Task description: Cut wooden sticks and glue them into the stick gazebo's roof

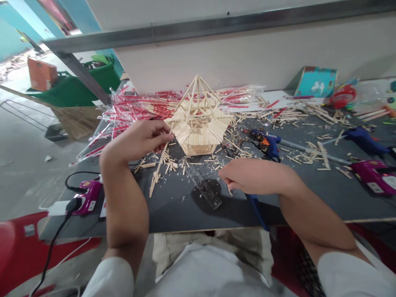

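A model built of thin wooden sticks [201, 138], with a pointed open frame on top, stands at the middle of the table. My left hand [147, 138] is at its left corner, thumb and fingers pinched on a long thin wooden stick [159, 173] that slants down toward me. My right hand [252, 175] is closed above the table, right of a clear plastic strip [206, 189]. Its fingertips point down and mostly hide what they hold; a short stick end [229, 190] shows below them. A blue handle [257, 212] juts out under that wrist.
Stick offcuts [168, 163] litter the table [173, 210]. Red-and-clear plastic wrappers [130, 111] lie behind left. On the right are a blue glue gun [270, 144], another blue glue gun [365, 140] and a purple power strip [374, 177]. Another purple power strip [88, 197] sits left.
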`<state>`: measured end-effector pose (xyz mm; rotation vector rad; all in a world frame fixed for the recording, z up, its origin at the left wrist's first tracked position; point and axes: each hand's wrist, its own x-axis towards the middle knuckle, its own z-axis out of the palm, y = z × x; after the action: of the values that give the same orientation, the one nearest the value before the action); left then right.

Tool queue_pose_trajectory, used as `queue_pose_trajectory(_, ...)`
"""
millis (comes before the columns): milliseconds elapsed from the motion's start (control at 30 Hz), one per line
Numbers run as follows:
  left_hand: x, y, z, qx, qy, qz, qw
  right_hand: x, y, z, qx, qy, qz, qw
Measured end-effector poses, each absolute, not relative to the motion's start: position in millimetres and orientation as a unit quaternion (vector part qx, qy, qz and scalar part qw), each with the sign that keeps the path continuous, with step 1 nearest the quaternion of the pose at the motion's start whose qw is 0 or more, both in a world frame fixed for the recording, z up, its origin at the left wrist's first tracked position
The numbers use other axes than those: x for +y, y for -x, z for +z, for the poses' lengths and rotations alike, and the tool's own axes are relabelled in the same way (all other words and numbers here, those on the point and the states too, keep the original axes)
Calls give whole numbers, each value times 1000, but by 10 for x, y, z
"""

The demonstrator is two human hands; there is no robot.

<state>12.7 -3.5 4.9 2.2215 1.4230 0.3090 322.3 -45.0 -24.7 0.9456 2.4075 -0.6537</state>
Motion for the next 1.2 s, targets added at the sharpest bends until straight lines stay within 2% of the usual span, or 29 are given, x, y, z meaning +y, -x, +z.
queue_pose_trajectory(200, -23, -120, 35, 523, -809, 104, 247, -455, -3213, -238, 883, -330, -223, 248)
queue_pose_trajectory(900, -15, -104, 19, 516, -813, 97, 253, -433, -3322, -429, 889, -332, -247, 195)
queue_pose_trajectory(1200, -11, -109, 19, 514, -813, 99, 253, -440, -3312, -390, 880, -346, -249, 209)
